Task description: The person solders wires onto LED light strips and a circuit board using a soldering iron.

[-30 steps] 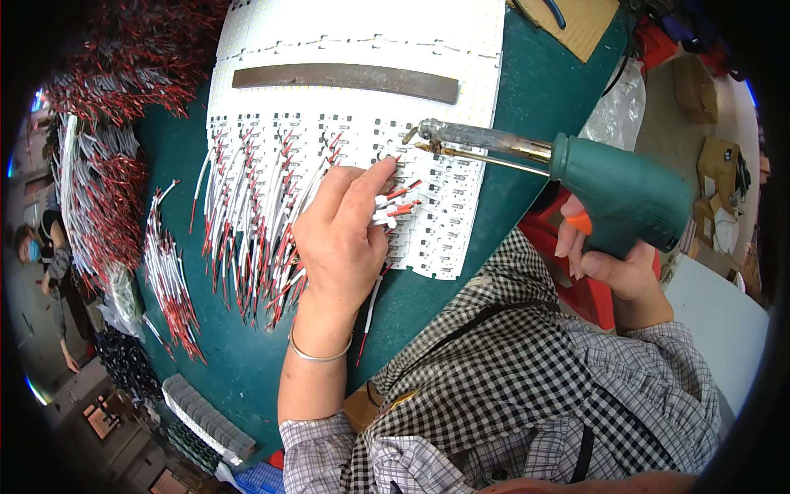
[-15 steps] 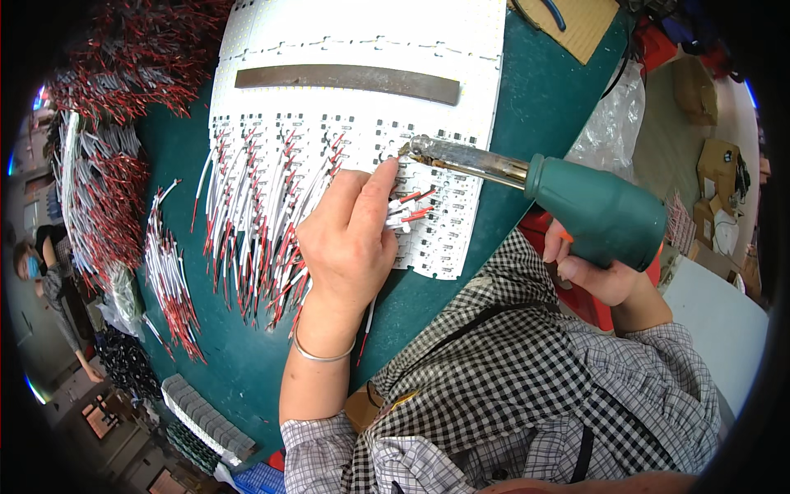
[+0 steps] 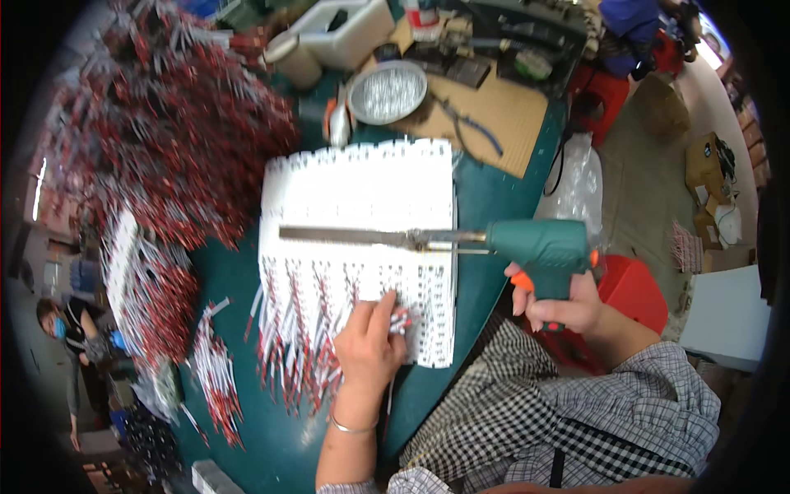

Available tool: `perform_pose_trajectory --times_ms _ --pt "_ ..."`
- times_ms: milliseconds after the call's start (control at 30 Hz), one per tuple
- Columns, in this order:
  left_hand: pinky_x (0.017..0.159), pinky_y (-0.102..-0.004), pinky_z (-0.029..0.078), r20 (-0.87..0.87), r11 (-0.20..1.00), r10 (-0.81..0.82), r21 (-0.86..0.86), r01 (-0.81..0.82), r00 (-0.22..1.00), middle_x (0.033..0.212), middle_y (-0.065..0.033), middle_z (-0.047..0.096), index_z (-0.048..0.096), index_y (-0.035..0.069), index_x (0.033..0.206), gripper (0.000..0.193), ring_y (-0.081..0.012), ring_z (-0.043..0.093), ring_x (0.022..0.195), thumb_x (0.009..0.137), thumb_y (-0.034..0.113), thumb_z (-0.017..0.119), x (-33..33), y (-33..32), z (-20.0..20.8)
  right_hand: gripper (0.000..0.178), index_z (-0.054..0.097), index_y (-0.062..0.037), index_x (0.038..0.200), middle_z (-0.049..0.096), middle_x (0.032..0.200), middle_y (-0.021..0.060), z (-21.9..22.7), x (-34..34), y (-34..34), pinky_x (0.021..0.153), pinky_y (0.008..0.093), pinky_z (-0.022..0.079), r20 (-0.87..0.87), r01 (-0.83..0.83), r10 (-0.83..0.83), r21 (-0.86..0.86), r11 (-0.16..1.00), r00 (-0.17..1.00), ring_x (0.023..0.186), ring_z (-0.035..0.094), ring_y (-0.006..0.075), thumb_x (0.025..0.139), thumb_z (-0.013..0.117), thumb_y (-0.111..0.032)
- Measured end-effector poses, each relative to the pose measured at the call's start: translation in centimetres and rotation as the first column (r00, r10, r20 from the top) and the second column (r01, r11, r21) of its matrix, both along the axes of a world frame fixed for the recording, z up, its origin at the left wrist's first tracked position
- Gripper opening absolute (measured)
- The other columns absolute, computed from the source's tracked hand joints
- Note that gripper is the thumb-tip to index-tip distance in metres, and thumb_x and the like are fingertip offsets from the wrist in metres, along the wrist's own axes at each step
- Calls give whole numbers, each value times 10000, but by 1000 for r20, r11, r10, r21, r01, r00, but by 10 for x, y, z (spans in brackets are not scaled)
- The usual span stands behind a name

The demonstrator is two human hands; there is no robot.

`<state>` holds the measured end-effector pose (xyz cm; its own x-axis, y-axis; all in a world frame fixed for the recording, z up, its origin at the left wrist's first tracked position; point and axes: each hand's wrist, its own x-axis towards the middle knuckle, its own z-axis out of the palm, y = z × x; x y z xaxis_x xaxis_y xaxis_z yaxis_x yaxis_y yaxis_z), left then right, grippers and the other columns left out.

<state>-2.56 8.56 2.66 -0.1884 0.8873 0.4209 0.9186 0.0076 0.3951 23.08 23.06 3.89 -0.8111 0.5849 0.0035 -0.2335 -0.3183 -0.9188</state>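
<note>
A green pistol-shaped soldering gun (image 3: 539, 245) is gripped by its handle in my right hand (image 3: 572, 305). Its metal tip reaches left over the white circuit board panel (image 3: 354, 185), at the right end of a flat brown metal bar (image 3: 337, 235) lying across it. Lower on the panel rests my left hand (image 3: 368, 347), fingers closed on short red and white wires (image 3: 400, 319) whose ends stick out to the right. Index and middle fingers point at the board. To the left, rows of attached wires (image 3: 284, 337) hang over the panel's near edge. The picture is slightly blurred.
A loose wire bundle (image 3: 218, 370) lies left on the green table (image 3: 247, 288); a large wire heap (image 3: 173, 132) is behind it. Beyond the panel stand a metal bowl (image 3: 387, 92) of small shiny pieces, pliers (image 3: 469, 128) on cardboard and a white container (image 3: 346, 37).
The soldering gun's tip has left my left fingertips and moved farther up the panel to the metal bar. My left hand stays with the wires. The view has shifted, showing more of the table's far side.
</note>
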Motion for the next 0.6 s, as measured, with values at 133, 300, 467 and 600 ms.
perform_pose_trajectory --times_ms 133,300,467,600 --pt "560 -342 482 86 996 46 66 -52 995 787 -124 588 614 20 1019 319 -289 592 638 722 -58 527 2 -5 -9 465 464 38 1228 572 1110 167 21 -4 3 525 240 514 -45 68 -63 111 991 997 774 623 164 781 588 62" --pt "627 -279 464 235 941 180 242 -237 955 759 -102 580 535 -20 1040 160 -179 558 660 976 86 434 -6 -5 -11 398 491 31 1182 617 924 122 43 3 15 549 238 500 63 24 -44 291 956 997 718 608 133 798 596 44" --pt "618 -236 420 445 902 84 346 -258 891 774 -59 539 541 -15 1030 126 -128 506 682 965 79 486 -17 -10 9 420 504 36 1183 581 1080 137 52 -2 14 617 263 515 -71 112 -95 311 944 993 821 627 172 780 620 26" --pt "653 -326 464 123 975 158 139 -175 980 824 -142 571 641 28 1078 444 -269 563 719 695 -154 513 -19 10 27 477 496 47 1223 561 1167 156 35 -4 10 603 262 517 -7 63 -63 227 972 998 814 628 175 762 620 22"
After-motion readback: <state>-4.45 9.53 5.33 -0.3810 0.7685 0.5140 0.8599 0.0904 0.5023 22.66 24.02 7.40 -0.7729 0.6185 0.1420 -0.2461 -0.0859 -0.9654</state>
